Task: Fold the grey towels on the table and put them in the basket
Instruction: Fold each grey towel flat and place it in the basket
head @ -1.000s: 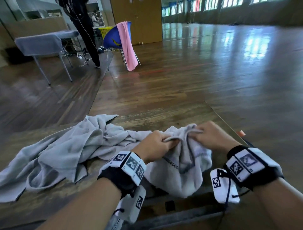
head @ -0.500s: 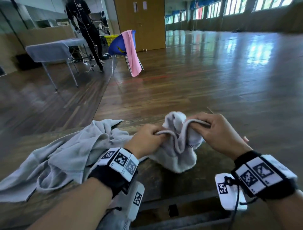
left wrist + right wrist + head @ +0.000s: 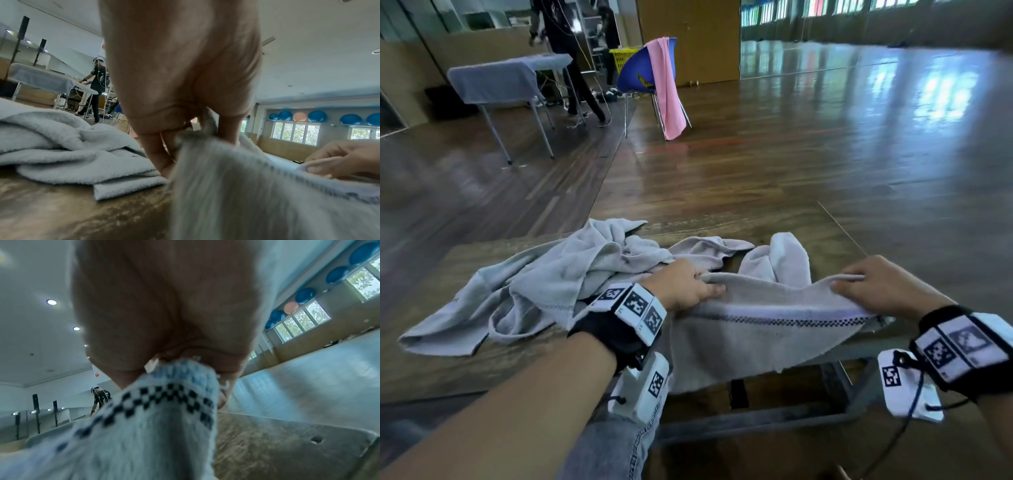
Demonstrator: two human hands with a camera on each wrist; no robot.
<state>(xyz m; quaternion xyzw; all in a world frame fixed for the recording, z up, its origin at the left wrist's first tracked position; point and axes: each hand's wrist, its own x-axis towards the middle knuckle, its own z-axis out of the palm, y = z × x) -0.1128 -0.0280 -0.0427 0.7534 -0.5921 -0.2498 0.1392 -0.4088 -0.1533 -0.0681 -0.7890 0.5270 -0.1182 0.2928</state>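
Note:
A grey towel [image 3: 763, 329] with a dark checked stripe is stretched between my hands over the table's near edge, its lower part hanging down. My left hand [image 3: 688, 287] grips its left end, my right hand [image 3: 873, 286] pinches its right end. The left wrist view shows my left hand [image 3: 185, 129] pinching the cloth [image 3: 246, 186]. The right wrist view shows my right hand [image 3: 170, 353] clamped on the striped edge [image 3: 164, 399]. A second grey towel [image 3: 534, 284] lies crumpled on the table [image 3: 482, 359] to the left. No basket is in view near me.
The table's right edge [image 3: 842, 229] runs close to my right hand. Far across the wooden floor stand a blue chair [image 3: 637, 73] with a pink towel [image 3: 666, 85], a covered table [image 3: 506, 80], a yellow crate [image 3: 621, 56] and a person [image 3: 571, 51].
My hands have moved apart, pulling the bunched towel out flat between them. The right hand went right, and the towel's lower edge now hangs over the near table edge.

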